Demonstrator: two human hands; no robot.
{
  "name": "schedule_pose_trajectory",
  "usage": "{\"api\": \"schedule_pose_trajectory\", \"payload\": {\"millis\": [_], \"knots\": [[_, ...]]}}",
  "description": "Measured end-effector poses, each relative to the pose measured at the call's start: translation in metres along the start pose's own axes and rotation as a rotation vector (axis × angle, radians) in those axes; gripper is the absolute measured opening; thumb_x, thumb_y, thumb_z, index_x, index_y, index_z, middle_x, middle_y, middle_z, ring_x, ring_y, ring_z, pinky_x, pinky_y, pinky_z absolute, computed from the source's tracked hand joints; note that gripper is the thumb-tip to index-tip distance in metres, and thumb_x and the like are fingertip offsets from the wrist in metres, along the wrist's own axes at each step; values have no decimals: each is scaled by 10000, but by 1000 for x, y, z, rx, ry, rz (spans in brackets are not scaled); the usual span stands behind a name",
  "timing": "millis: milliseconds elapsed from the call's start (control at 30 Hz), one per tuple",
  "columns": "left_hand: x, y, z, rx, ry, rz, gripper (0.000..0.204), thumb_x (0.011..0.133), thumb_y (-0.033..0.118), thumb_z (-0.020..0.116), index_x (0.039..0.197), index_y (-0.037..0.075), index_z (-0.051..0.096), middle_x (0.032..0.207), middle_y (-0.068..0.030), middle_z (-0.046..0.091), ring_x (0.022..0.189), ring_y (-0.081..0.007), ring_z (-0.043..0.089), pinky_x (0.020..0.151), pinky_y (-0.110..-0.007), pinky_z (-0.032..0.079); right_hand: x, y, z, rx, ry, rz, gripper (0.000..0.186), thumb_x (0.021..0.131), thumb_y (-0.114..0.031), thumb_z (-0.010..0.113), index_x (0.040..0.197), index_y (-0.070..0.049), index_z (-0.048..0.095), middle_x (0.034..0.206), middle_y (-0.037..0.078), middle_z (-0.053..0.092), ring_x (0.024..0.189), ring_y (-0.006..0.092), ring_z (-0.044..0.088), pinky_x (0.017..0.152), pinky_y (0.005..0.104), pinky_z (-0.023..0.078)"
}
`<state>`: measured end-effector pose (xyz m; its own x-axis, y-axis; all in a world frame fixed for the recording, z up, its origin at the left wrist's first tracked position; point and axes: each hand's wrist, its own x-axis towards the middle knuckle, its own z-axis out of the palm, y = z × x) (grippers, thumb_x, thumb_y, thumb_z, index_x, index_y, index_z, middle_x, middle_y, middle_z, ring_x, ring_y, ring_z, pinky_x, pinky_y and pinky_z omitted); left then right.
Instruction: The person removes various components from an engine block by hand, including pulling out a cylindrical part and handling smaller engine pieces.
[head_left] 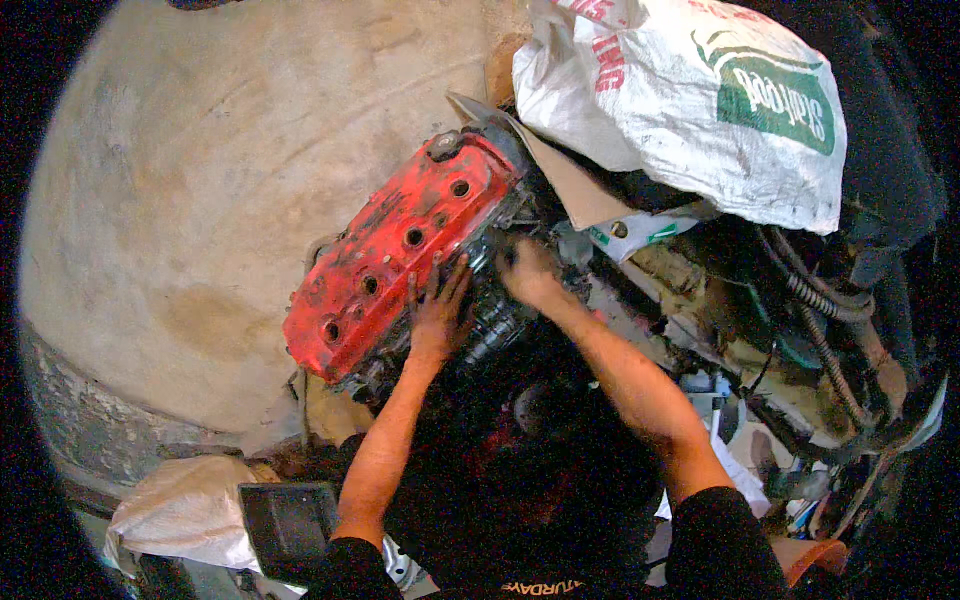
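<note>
A car engine with a worn red valve cover lies on the floor before me, slanting from lower left to upper right. A row of several round dark holes runs along the cover, and a black oil filler cap sits at its far end. My left hand rests with fingers spread on the cover's near edge. My right hand reaches into the dark metal parts on the engine's near side, toward its far end. Its fingertips are in shadow, and whatever they touch is hidden.
Concrete floor stretches to the left. A white woven sack and a piece of cardboard lie at the upper right. Hoses and greasy car parts fill the right side. A black tray and a pale sack are at the lower left.
</note>
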<state>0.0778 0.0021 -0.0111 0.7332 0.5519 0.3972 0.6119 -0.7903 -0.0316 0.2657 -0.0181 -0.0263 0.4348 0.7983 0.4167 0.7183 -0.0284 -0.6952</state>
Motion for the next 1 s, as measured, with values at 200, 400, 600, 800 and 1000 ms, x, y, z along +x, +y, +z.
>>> {"api": "schedule_pose_trajectory", "payload": {"millis": [200,400,600,800,1000], "knots": [[-1,-3,-3,17,31,43,615,744,190,621,1326,138,428,1478,7,244,1380,-244,165,1103,-532,67,28,-30,-6,243,429,74,279,830,-207,592,986,23,572,943,236,602,857,409,570,763,475,453],[-28,10,10,-55,-87,-49,660,738,179,609,1341,47,372,1454,-131,261,1354,-279,215,1103,-524,95,-9,-40,39,110,299,-474,626,779,-71,582,1362,-190,387,1120,181,581,954,381,583,835,403,481],[-48,14,-28,-153,13,-107,730,773,183,556,1407,37,223,1477,-162,180,1349,-323,209,1096,-512,132,5,-48,-10,128,80,-321,457,775,-7,556,1220,-113,547,1194,144,564,1099,317,542,947,367,427],[-64,1,-24,12,-9,-261,773,758,147,538,1417,13,158,1488,-169,129,1374,-321,131,1100,-523,81,-29,-67,20,34,-182,-468,511,745,44,546,1239,-85,524,1200,158,557,1081,315,553,946,361,423],[-75,6,-29,84,-91,-334,768,760,95,509,1421,1,130,1490,-201,75,1386,-333,75,1089,-552,49,0,-58,-20,208,176,-257,248,850,13,514,1082,27,601,1086,171,626,1014,233,597,886,328,440]]}}
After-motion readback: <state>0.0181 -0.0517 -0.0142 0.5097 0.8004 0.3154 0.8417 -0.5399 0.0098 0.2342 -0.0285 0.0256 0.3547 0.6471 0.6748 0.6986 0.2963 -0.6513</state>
